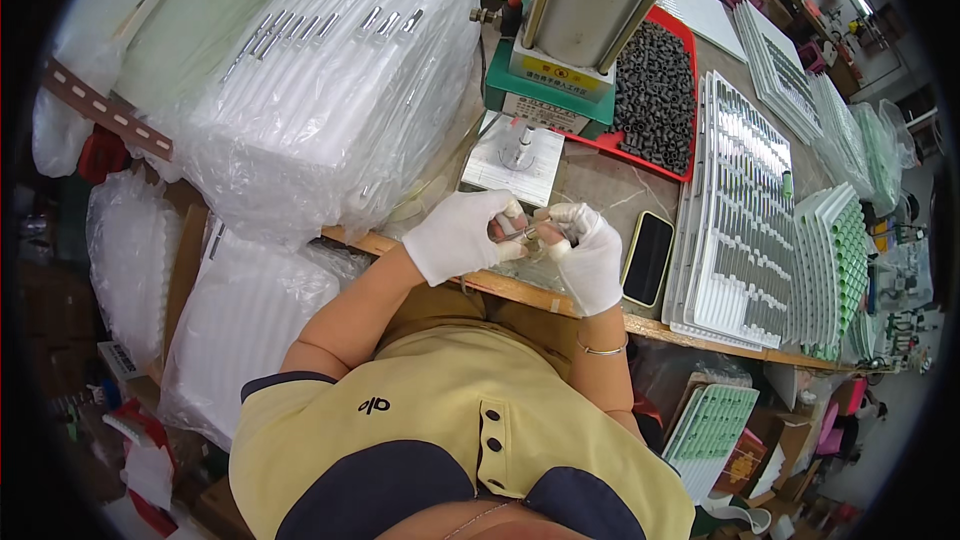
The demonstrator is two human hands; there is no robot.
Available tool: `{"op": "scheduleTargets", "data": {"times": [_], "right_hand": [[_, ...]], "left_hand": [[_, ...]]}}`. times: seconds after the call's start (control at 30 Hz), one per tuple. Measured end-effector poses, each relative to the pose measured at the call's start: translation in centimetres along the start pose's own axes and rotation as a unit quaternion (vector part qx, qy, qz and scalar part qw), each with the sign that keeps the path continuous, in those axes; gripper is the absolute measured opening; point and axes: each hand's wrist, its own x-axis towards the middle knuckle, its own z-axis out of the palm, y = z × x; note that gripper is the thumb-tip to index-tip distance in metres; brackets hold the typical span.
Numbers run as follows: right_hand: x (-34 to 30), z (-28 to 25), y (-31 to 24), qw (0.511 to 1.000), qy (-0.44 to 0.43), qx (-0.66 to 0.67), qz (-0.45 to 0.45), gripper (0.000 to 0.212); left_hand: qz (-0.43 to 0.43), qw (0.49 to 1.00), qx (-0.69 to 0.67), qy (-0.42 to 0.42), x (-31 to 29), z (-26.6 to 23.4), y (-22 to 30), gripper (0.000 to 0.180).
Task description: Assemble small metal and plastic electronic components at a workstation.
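My left hand [465, 237] and my right hand [590, 258] meet just above the table's front edge. Both wear white gloves with bare fingertips. Their fingers are pinched together around a small, thin, shiny piece [519, 234], partly hidden by the fingertips, so its kind is unclear. Right beyond the hands is a metal press base plate [510, 172] with a short upright silver post [524, 143] on it. Above that stands the green press head [545, 90] with its grey cylinder [590, 0]. A dark-screened phone [648, 258] lies beside my right hand.
A red tray [687, 165] of small black cylindrical parts stands behind the press. To the right lie white ribbed trays [735, 210] with rows of slim metallic pieces, then green-and-white trays [830, 260]. Plastic-wrapped white stacks [300, 130] crowd the left. The wooden table edge [520, 288] runs below my hands.
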Motion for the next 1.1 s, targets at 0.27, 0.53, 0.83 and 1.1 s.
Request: {"op": "scheduleTargets", "data": {"times": [0.27, 0.53, 0.83, 1.1], "right_hand": [[0.0, -1.5, 1.4, 0.997, 0.006, -0.072, -0.028, 0.029], [5.9, -10.6, 4.7, 0.866, 0.172, -0.454, 0.116, 0.020], [13.6, -11.1, 5.6, 0.819, 0.101, -0.538, 0.172, 0.021], [15.9, -10.5, 5.8, 0.827, 0.007, -0.545, 0.136, 0.019]], "left_hand": [[0.108, 0.976, 0.149, 0.119, -2.7, -2.9, 2.4, 0.018], [-0.024, 0.919, 0.294, 0.261, 6.1, -21.4, 0.8, 0.032], [-0.186, 0.898, 0.373, 0.142, 13.1, -24.1, -3.9, 0.029], [-0.074, 0.968, 0.136, 0.196, 4.9, -19.6, 3.4, 0.021]]}}
